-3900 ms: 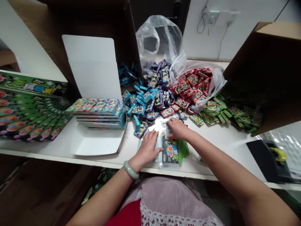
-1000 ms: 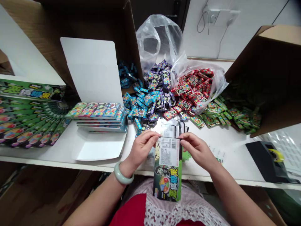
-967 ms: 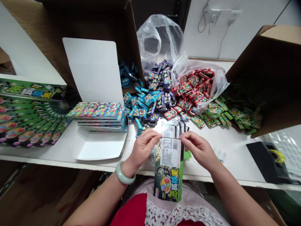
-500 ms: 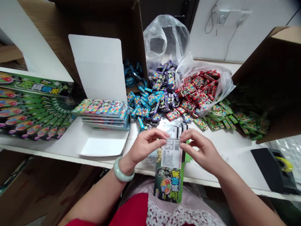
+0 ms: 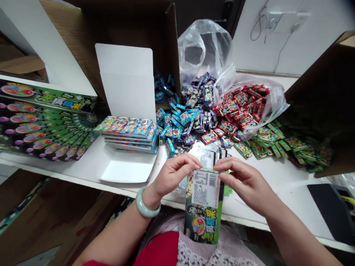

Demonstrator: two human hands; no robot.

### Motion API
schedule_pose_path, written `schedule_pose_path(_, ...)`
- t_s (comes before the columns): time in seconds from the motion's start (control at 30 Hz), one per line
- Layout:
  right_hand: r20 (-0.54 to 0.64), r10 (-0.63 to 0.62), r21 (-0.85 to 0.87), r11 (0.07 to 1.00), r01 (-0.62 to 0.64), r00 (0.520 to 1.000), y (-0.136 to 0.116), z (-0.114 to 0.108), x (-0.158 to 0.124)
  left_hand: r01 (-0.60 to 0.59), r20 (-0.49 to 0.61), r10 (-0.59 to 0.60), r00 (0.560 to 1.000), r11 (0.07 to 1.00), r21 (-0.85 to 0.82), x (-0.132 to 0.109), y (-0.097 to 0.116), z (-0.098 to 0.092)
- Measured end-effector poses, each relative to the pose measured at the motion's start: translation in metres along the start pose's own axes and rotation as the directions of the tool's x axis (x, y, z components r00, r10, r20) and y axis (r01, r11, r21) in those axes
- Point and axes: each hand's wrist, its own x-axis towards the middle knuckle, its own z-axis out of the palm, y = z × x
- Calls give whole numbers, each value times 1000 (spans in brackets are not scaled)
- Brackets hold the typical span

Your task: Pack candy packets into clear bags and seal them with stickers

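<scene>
Both hands hold up a green-and-black candy box point(image 5: 202, 225) over the table's front edge, its lower end toward me. A white barcode label point(image 5: 205, 188) lies across its upper part. My left hand point(image 5: 173, 175), with a pale green bangle at the wrist, pinches the box's upper left corner. My right hand point(image 5: 244, 181) holds the upper right side, fingertips at the label's top edge. A sheet of barcode labels point(image 5: 206, 157) lies on the table just beyond the box.
Loose blue, purple, red and green candy packets point(image 5: 194, 122) are heaped beyond my hands, with clear plastic bags point(image 5: 205, 48) behind them. A stack of boxes point(image 5: 127, 135) sits in a white carton to the left. Green display cartons point(image 5: 41, 125) lie far left. A black tape dispenser point(image 5: 332, 210) stands right.
The box has gone from lying flat under both hands to being held up, with the label showing on it. The view has also shifted, so the table sits further right.
</scene>
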Motion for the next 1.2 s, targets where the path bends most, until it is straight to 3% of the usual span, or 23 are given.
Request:
schedule_pose_path(0.23, -147, -134, -103, 987, 120, 980, 13, 18, -19, -29, 56, 28, 998, 1000, 5, -6, -7, 2)
schedule_pose_path(0.47, -242, -101, 2, 995, 104, 965, 20, 16, -23, -107, 101, 96, 990, 988, 109, -3, -3, 7)
schedule_pose_path(0.73, -280, -136, 11, 989, 145, 950, 17, 20, -24, -66, 121, 46, 992, 983, 170, 1, -5, 14)
schedule_pose_path(0.87, -273, -26, 152, 986, 70, 962, 32, 1, -33, -64, 89, 45, 995, 974, 219, 3, -7, 14)
schedule_pose_path(0.93, -387, 85, 167, 986, -20, 918, 56, -28, -46, -50, 40, 42, 998, 967, 249, 4, -8, 12)
schedule_pose_path(0.97, -479, 144, 139, 986, -87, 866, 71, -46, -55, -37, 15, 35, 999, 964, 265, 4, -9, 10)
schedule_pose_path(1.03, -688, 205, 32, 967, -253, 696, 103, -85, -80, -13, -23, 20, 1000, 958, 288, 5, -14, 7)
schedule_pose_path(1.07, -741, 220, -32, 932, -361, 635, 118, -102, -93, 3, -40, 10, 999, 955, 298, 6, -17, 6)
schedule_pose_path(1.13, -765, 247, -81, 879, -469, 595, 139, -124, -118, 23, -61, -5, 998, 951, 309, 9, -23, 7)
schedule_pose_path(1.2, -738, 266, -119, 854, -507, 620, 150, -129, -132, 45, -75, -22, 997, 946, 322, 12, -27, 10)
